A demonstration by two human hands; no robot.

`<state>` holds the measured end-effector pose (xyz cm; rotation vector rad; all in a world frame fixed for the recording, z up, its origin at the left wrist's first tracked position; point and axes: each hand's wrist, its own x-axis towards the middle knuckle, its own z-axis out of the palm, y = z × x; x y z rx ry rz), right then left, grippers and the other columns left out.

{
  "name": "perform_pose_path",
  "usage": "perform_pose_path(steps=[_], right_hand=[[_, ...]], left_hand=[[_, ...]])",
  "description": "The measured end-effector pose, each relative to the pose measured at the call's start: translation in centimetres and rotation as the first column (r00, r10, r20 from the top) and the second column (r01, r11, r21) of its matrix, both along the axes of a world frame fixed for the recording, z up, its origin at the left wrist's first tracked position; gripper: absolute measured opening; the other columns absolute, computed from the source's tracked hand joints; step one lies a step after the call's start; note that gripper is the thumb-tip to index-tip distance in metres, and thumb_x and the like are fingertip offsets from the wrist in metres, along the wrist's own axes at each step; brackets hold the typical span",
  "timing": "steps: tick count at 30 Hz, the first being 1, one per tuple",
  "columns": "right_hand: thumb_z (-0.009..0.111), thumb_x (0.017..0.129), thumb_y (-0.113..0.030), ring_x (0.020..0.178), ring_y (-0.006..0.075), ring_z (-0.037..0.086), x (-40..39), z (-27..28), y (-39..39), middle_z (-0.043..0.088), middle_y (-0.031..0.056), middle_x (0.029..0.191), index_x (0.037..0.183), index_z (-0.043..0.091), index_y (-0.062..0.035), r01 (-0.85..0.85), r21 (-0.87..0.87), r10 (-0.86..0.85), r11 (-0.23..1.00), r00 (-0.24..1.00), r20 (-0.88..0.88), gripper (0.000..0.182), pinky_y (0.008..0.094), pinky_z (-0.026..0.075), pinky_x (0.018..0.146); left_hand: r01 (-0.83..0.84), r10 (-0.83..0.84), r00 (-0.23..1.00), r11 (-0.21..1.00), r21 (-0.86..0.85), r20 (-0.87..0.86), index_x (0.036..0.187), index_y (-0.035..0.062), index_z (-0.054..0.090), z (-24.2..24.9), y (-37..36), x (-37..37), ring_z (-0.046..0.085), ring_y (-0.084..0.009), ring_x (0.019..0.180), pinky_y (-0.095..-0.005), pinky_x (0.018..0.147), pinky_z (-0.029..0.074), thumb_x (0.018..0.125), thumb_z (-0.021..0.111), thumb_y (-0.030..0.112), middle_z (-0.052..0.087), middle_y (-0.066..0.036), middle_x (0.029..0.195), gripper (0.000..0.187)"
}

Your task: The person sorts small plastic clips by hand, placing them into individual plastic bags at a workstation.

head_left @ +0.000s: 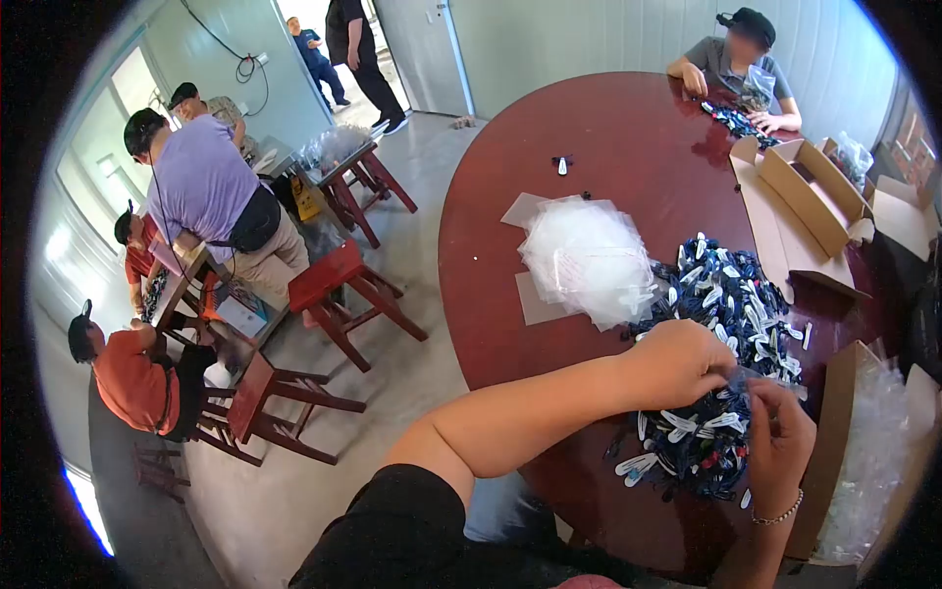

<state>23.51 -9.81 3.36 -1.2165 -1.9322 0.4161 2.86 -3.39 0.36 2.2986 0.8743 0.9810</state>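
Observation:
My left hand (687, 363) reaches across from the lower middle, its fingers pinched at one edge of a small clear plastic bag (748, 377). At the other edge of the bag, my right hand (782, 432), with a beaded bracelet at the wrist, is closed on it too. Whether anything is inside the bag is too small to tell. Both hands are over a large pile of hair clips (731, 285), white snap clips with dark blue parts. Beside the pile lies a loose stack of clear plastic bags (584, 255).
On the round red table (500, 324), a single clip (561, 165) lies apart. An open cardboard box (810, 191) stands at the far right, and a box of filled bags (863, 461) near my right hand. A co-worker (741, 69) sits opposite. Stools (343, 285) and other people stand left.

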Motion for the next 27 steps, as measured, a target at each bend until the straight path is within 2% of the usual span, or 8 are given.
perform_pose_path(steps=[6,9,11,14,17,20,22,27], right_hand=[[0.057,0.090,0.004,0.080,0.0096,0.061,-2.6,0.4,-0.5,0.069,0.0103,0.106,0.104,0.066,0.0027,-0.042,-0.054,0.035,0.998,0.992,-0.120,0.017,0.0215,0.048,0.065],[0.055,0.091,0.003,0.082,0.0093,0.062,-1.0,0.3,0.4,0.069,0.0103,0.109,0.112,0.064,0.0027,-0.180,0.055,0.175,0.982,0.981,0.088,0.023,0.0216,0.048,0.069],[0.057,0.090,0.003,0.093,0.0258,0.068,-0.6,0.4,0.2,0.069,0.0178,0.104,0.109,0.063,0.0022,-0.109,-0.079,0.106,0.991,0.993,-0.043,0.020,0.0330,0.051,0.080],[0.055,0.091,0.003,0.091,0.0279,0.068,-0.3,0.3,0.4,0.069,0.0189,0.105,0.111,0.062,0.0014,-0.146,-0.079,0.142,0.986,0.988,-0.059,0.021,0.0325,0.051,0.080],[0.053,0.092,0.002,0.093,0.0334,0.067,-1.2,0.3,0.0,0.068,0.0187,0.107,0.115,0.060,0.0009,-0.106,-0.075,0.113,0.991,0.990,0.087,0.024,0.0330,0.049,0.085],[0.062,0.084,0.000,0.107,0.0401,0.061,-2.1,0.8,0.1,0.062,0.0242,0.119,0.121,0.057,0.0003,-0.187,-0.055,0.194,0.981,0.959,0.205,0.038,0.0395,0.047,0.093],[0.072,0.074,0.000,0.119,0.0440,0.053,-2.1,0.3,0.2,0.053,0.0287,0.130,0.121,0.058,0.0024,-0.297,0.032,0.270,0.954,0.903,0.335,0.049,0.0447,0.045,0.099],[0.074,0.069,0.003,0.124,0.0444,0.049,-2.9,0.1,-0.6,0.052,0.0291,0.132,0.120,0.060,0.0025,-0.299,-0.060,0.302,0.952,0.899,0.317,0.053,0.0445,0.042,0.102]], left_hand=[[-0.017,0.024,0.996,0.997,0.076,-0.086,0.093,0.0086,0.070,0.2,-0.1,-0.1,0.064,-0.0327,0.083,-0.0431,0.072,0.050,0.082,0.066,0.017,0.066,-0.013,0.083,0.014],[0.024,-0.019,0.995,0.998,0.054,-0.098,0.093,0.0099,0.071,0.5,0.3,-0.6,0.064,-0.0328,0.080,-0.0442,0.070,0.050,0.082,0.066,0.018,0.066,-0.012,0.079,0.015],[0.053,-0.050,0.993,0.998,0.023,-0.109,0.093,0.0105,0.071,0.7,0.6,-0.9,0.064,-0.0330,0.079,-0.0449,0.069,0.050,0.082,0.066,0.019,0.066,-0.011,0.078,0.014],[0.051,-0.050,0.999,0.998,0.034,-0.020,0.091,0.0112,0.070,0.7,0.8,-1.3,0.064,-0.0329,0.078,-0.0453,0.067,0.050,0.083,0.066,0.020,0.066,-0.010,0.075,0.013],[-0.059,0.061,0.953,0.998,0.016,-0.296,0.098,0.0100,0.070,0.9,0.8,-1.3,0.065,-0.0325,0.086,-0.0434,0.072,0.051,0.081,0.068,0.020,0.068,-0.011,0.084,0.020],[-0.124,0.141,0.986,0.977,0.176,-0.084,0.111,0.0078,0.066,0.2,0.6,-1.2,0.063,-0.0324,0.098,-0.0421,0.081,0.052,0.076,0.071,0.016,0.067,-0.013,0.100,0.037],[0.036,-0.030,0.999,0.961,0.273,-0.026,0.121,0.0040,0.059,0.6,0.5,-1.1,0.059,-0.0335,0.108,-0.0420,0.089,0.050,0.070,0.072,0.009,0.063,-0.015,0.113,0.053],[0.186,-0.173,0.982,0.940,0.285,-0.071,0.124,0.0003,0.054,0.4,0.2,-0.8,0.056,-0.0355,0.112,-0.0418,0.093,0.049,0.065,0.069,0.003,0.060,-0.016,0.116,0.061]])
